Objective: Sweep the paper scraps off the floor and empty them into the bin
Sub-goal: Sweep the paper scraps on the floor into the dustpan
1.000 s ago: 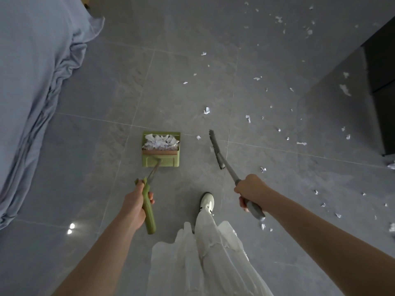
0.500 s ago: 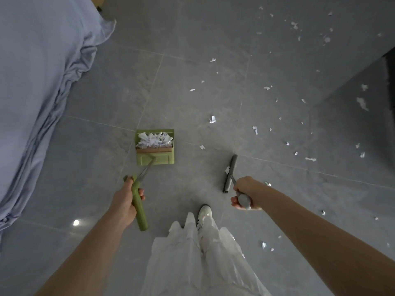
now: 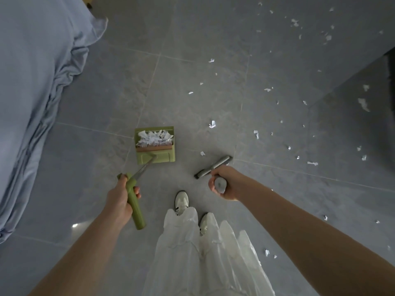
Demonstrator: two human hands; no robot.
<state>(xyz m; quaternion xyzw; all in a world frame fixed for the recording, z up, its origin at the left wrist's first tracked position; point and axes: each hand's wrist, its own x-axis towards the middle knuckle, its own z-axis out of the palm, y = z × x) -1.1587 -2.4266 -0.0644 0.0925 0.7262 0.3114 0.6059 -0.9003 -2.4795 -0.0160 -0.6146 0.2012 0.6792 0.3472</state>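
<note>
The job looks partly done; one load of paper sits in the dustpan (image 3: 155, 146), many scraps (image 3: 212, 124) lie loose, and no bin is in view, so emptying is yet to come.

At 9 o'clock a blue bedsheet (image 3: 38, 82) hangs to the floor (image 3: 192, 39); the tiles just beside it show no scraps.

Left of centre the left hand (image 3: 119, 198) has its fingers curled round the green handle (image 3: 134, 204), its grip clamped on it; the dustpan at the far end is flat on the floor, its mouth toward 12 o'clock.

Inside the dustpan a heap of white paper lies against the back wall, filling the tray's width; nothing spills over the rim as far as I can tell.

At the centre, toward 6 o'clock, white shoes (image 3: 181, 201) and a pale skirt (image 3: 203, 253) show.

Right of centre the right hand (image 3: 222, 184) is wrapped round the grey broom (image 3: 213, 166), grip clamped on its handle; the broom head rests on the floor, near the dustpan but apart from it.

From 12 to 4 o'clock scraps are strewn widely, thickest toward 1 o'clock, a few near 5 o'clock; most of the sweeping remains on that side.
</note>
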